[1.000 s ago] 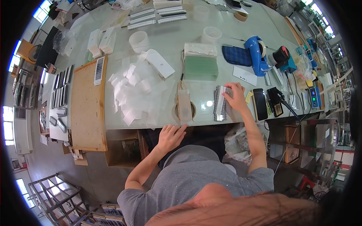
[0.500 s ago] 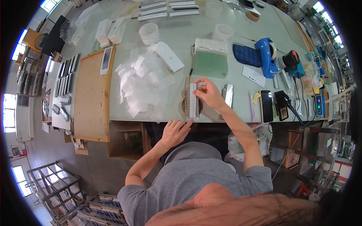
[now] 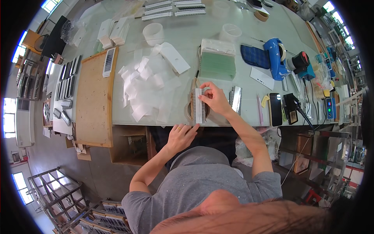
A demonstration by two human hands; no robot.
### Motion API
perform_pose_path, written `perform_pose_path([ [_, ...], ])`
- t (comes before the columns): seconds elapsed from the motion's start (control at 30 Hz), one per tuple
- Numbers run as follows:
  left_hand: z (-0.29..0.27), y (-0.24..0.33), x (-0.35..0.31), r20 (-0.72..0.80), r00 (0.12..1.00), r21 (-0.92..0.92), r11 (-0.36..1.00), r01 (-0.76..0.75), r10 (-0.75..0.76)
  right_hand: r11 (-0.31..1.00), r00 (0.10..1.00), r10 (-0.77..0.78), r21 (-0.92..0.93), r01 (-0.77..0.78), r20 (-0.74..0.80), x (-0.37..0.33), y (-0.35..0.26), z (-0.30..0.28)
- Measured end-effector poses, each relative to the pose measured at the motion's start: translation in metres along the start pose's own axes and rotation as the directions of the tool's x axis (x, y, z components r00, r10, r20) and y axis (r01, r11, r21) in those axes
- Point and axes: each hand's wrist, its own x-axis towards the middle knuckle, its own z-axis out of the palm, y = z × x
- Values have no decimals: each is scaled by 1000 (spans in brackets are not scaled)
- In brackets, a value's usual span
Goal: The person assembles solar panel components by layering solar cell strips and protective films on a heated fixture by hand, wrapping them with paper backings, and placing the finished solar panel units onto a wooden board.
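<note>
A narrow white-and-grey strip (image 3: 199,109) with fine teeth along its long sides lies lengthwise before me, near the table's front edge. Under it shows part of a brown ring (image 3: 189,110), perhaps a tape roll. My right hand (image 3: 216,99) pinches the strip near its far end with thumb and forefinger. At the near end, my left hand (image 3: 181,136) has its fingers stretched out, the forefinger's tip touching or almost touching the strip. To the right of the strip lies a shiny silver piece (image 3: 235,98).
Clear film pieces (image 3: 142,85) are heaped left, beside a white card (image 3: 175,58). Beyond the strip sits a stack of greenish sheets (image 3: 218,66). A blue tape dispenser (image 3: 276,58), a black phone (image 3: 275,110) and cables lie right. A wooden board (image 3: 94,101) overhangs the front edge.
The strip and my right hand have shifted slightly toward me. My left hand has stayed about where it was.
</note>
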Motion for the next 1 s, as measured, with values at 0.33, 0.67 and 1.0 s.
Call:
perform_pose_path([
  [0.33, -1, -1, 1, 0, 1000, -11, 1000, -4, 4, 999, 1000, -12, -30, 11, -6, 1, 0, -1],
  [0.67, -3, -3, 3, 14, 999, 14, 999, -36, 36, 991, 996, -93, -101, 91, -14, 2, -2, -1],
  [1.0, -1, -6, -1, 32, 998, 31, 998, -54, 53, 902, 956, -266, -382, 202, -123, 1, 5, -1],
])
